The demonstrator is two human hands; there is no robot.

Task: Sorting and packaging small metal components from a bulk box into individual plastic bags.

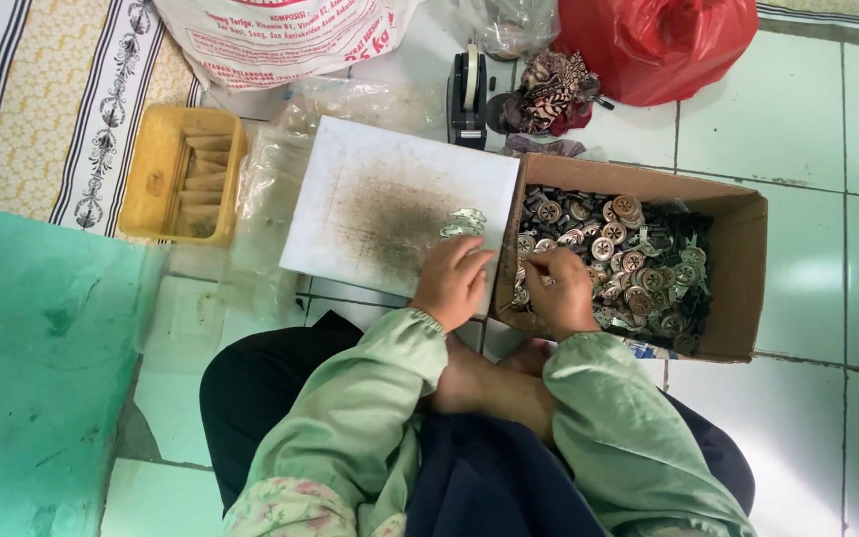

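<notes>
Tiled floor (pixel 797 149), hands (sleeved) (pixel 504 283) at box (pixel 738 278); buttons (pixel 618 259)

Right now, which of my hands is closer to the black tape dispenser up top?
Left. The left hand rests at the white sheet's edge, below the tape dispenser; the right hand is inside the cardboard box, farther off.

Pale green long sleeves (pixel 370 398) with gathered cuffs cover both arms; a floral-print patch shows at the lower left elbow, dark navy cloth (pixel 489 477) over the lap, black fabric (pixel 251 378) at left
</notes>
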